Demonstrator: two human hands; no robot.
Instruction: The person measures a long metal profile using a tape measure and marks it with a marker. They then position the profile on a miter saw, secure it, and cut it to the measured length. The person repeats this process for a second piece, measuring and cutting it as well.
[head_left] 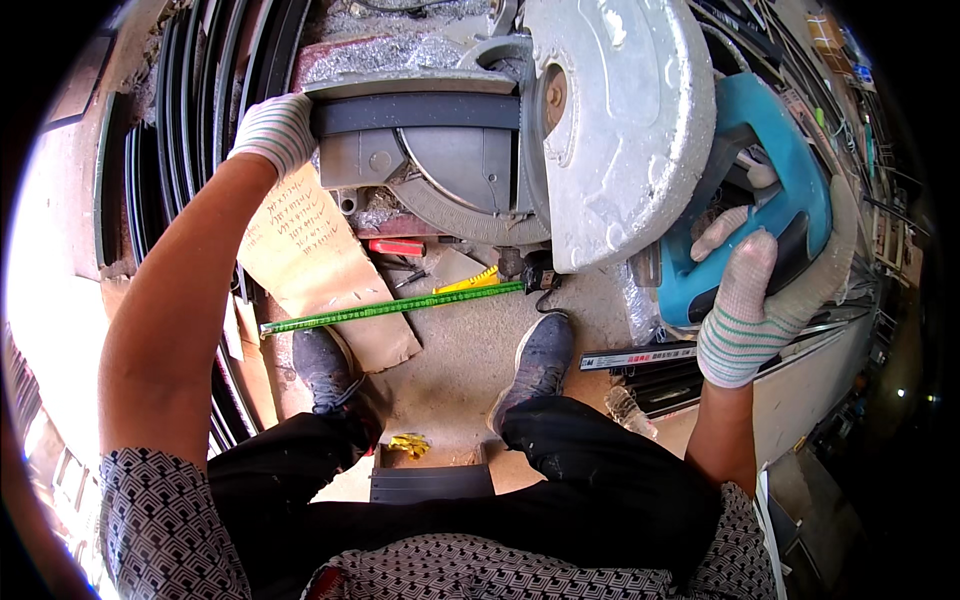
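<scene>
Both my hands wear white knit gloves with green stripes. My left hand is closed on the left end of a dark metal profile, which lies across the bed of a mitre saw against its fence. My right hand is wrapped round the blue saw handle, thumb on the near side and fingers through the loop. The saw's grey blade guard stands over the profile's right end and hides the blade and that end.
Below the saw lie a pulled-out green tape measure, a cardboard sheet with handwriting, a red-handled tool and a yellow cutter. Long dark profiles stack at the left. Metal shavings cover the area behind the saw.
</scene>
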